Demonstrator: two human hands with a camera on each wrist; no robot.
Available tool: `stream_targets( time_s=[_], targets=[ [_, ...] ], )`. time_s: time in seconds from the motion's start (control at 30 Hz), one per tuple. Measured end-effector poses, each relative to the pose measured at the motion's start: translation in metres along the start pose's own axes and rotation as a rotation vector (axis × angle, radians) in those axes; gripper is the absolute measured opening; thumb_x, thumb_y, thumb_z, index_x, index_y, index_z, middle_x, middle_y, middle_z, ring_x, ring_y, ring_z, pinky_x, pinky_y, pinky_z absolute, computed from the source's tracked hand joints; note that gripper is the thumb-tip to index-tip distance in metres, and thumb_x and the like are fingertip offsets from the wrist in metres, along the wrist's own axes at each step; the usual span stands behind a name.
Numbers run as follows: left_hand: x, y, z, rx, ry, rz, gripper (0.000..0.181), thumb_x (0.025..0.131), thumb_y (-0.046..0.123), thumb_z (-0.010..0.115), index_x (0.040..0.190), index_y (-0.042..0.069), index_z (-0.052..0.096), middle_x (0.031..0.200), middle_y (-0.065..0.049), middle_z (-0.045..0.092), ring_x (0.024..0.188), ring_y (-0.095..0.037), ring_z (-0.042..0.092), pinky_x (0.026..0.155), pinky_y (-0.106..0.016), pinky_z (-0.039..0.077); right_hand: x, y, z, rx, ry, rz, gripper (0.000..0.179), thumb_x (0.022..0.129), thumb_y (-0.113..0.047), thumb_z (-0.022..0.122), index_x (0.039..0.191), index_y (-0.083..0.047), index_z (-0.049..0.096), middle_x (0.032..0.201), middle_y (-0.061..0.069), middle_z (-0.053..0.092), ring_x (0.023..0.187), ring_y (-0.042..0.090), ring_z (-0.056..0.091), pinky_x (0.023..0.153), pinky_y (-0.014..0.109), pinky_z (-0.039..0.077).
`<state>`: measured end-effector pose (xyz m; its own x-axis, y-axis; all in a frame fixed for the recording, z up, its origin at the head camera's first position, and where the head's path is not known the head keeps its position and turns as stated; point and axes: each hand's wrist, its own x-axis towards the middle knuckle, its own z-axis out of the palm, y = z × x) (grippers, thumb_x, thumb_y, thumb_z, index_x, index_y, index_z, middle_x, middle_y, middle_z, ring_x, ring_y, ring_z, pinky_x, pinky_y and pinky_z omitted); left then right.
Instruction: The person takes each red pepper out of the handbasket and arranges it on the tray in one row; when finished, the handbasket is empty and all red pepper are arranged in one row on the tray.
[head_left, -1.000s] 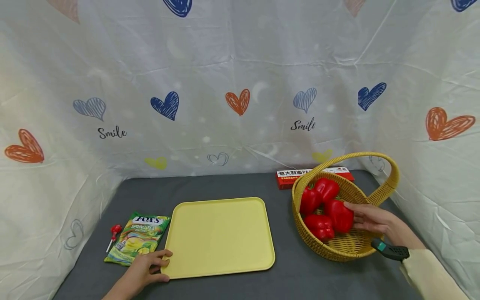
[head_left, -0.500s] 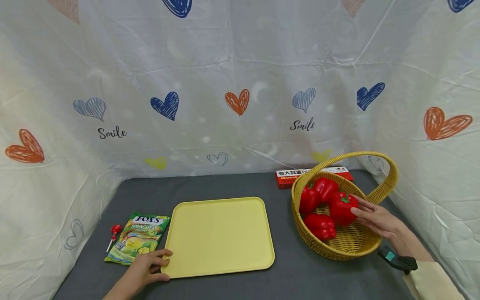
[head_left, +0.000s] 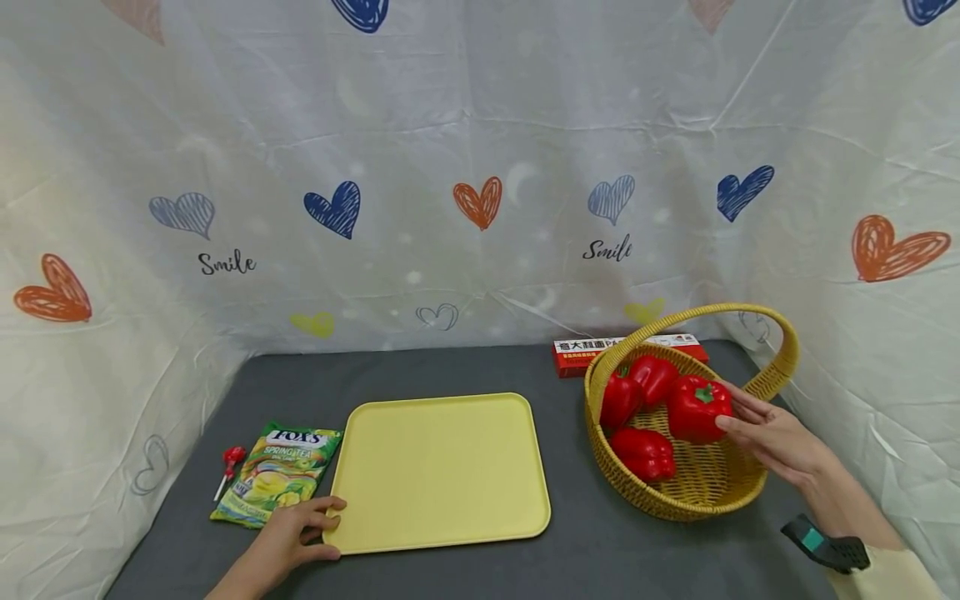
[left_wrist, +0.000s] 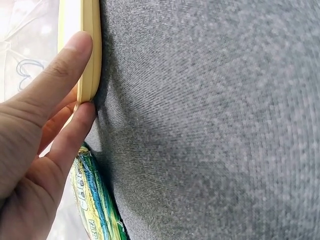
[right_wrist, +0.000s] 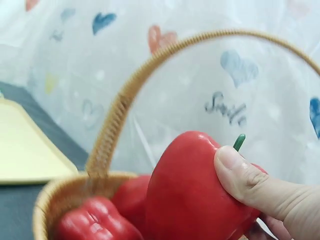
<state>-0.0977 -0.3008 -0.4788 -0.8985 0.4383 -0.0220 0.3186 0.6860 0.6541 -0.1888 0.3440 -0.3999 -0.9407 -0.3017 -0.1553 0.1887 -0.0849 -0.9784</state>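
In the head view my right hand (head_left: 783, 442) grips a red bell pepper (head_left: 692, 417) with a green stem, held up over the right part of a yellow woven basket (head_left: 656, 498). The thumb presses near the stem in the right wrist view, while most of the other fingers are hidden behind the pepper (right_wrist: 187, 187). Several more red bell peppers (head_left: 642, 455) lie in the basket. At the near left corner of a pale yellow tray (head_left: 442, 475), my left hand (head_left: 288, 533) holds the rim between thumb and fingers. Nothing lies on the tray.
A green Fox's candy bag (head_left: 281, 471) lies left of the tray, with a red lollipop (head_left: 232, 462) beside it. Behind the basket is a red pasta box (head_left: 573, 358). The tall basket handle (head_left: 776, 358) arches over the peppers. A patterned curtain (head_left: 405, 275) closes off the back.
My right hand has turned the pepper so its stem shows and lifted it slightly up and to the right, away from the other peppers. The left hand stays on the tray corner.
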Motion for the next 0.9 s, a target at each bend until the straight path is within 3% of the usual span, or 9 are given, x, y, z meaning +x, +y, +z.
stream_targets(
  time_s=[0.1, 0.47, 0.7, 0.9],
  targets=[
    [0.000, 0.001, 0.000, -0.014, 0.000, -0.003, 0.034, 0.074, 0.031, 0.080, 0.095, 0.005, 0.074, 0.113, -0.020, 0.065, 0.098, -0.026, 0.065, 0.070, -0.021, 0.054, -0.005, -0.005, 0.009, 0.027, -0.028, -0.022, 0.046, 0.098, 0.001, 0.051, 0.113, -0.042, 0.061, 0.112, -0.023, 0.060, 0.099, 0.001, 0.061, 0.081, 0.024, 0.054],
    [0.000, 0.001, -0.001, -0.009, 0.009, -0.003, 0.028, 0.073, 0.029, 0.081, 0.090, 0.007, 0.073, 0.111, -0.020, 0.065, 0.098, -0.025, 0.065, 0.069, -0.023, 0.055, -0.013, -0.006, 0.065, 0.156, -0.209, -0.079, 0.050, 0.099, 0.005, 0.047, 0.129, -0.034, 0.059, 0.126, -0.015, 0.059, 0.112, 0.005, 0.057, 0.090, 0.027, 0.050],
    [-0.002, 0.000, -0.003, -0.004, 0.011, -0.015, 0.030, 0.072, 0.028, 0.081, 0.091, 0.006, 0.074, 0.111, -0.020, 0.065, 0.098, -0.022, 0.065, 0.070, -0.023, 0.055, 0.001, 0.006, 0.119, 0.178, -0.178, -0.052, 0.049, 0.095, 0.004, 0.055, 0.131, -0.030, 0.056, 0.127, -0.011, 0.054, 0.115, 0.007, 0.055, 0.095, 0.031, 0.048],
    [0.000, 0.001, 0.000, -0.017, 0.016, 0.007, 0.033, 0.071, 0.029, 0.082, 0.091, 0.003, 0.074, 0.111, -0.022, 0.065, 0.098, -0.024, 0.066, 0.070, -0.023, 0.055, 0.015, 0.014, 0.160, 0.124, -0.111, -0.041, 0.067, 0.090, 0.003, 0.063, 0.149, -0.006, 0.033, 0.135, 0.001, 0.048, 0.117, 0.011, 0.053, 0.094, 0.031, 0.048]
  ],
)
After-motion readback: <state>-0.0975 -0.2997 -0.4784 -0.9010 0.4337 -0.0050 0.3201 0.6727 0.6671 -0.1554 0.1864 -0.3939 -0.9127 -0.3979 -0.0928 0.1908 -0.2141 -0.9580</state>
